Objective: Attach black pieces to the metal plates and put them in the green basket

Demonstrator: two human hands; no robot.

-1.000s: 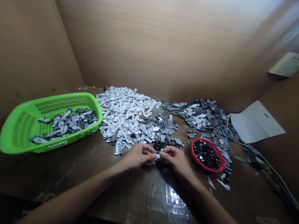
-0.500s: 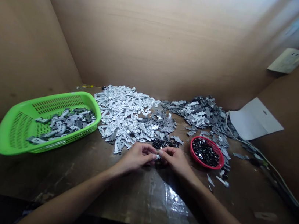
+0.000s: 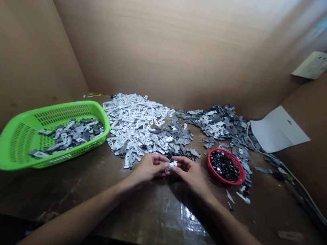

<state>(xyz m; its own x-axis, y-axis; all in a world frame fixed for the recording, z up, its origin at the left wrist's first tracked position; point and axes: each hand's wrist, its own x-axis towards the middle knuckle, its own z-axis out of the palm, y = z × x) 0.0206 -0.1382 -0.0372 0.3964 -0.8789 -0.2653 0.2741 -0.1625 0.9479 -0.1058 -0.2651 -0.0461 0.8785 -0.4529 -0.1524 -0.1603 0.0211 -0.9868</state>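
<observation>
Between my two hands is a small light metal piece (image 3: 172,164), its details too small to make out. My left hand (image 3: 151,168) pinches it from the left with thumb and fingers. From the right, my right hand (image 3: 189,172) closes thumb and fingers on the same piece. Just behind the fingertips lies a small heap of black parts (image 3: 190,156). Beyond it spreads a large pile of flat silver metal pieces (image 3: 139,123). A red basket (image 3: 242,178) of small black parts stands right of my right hand.
On the left stands a green perforated basket (image 3: 12,133) with metal pieces inside. A darker pile of metal pieces (image 3: 224,121) rises at the back right, beside a white card (image 3: 278,130) and a cable (image 3: 298,178). Wooden panels (image 3: 175,39) enclose the table (image 3: 125,222).
The light metal piece is tipped up and shows more between my fingertips. Both hands have risen slightly, and the fingers have shifted around it.
</observation>
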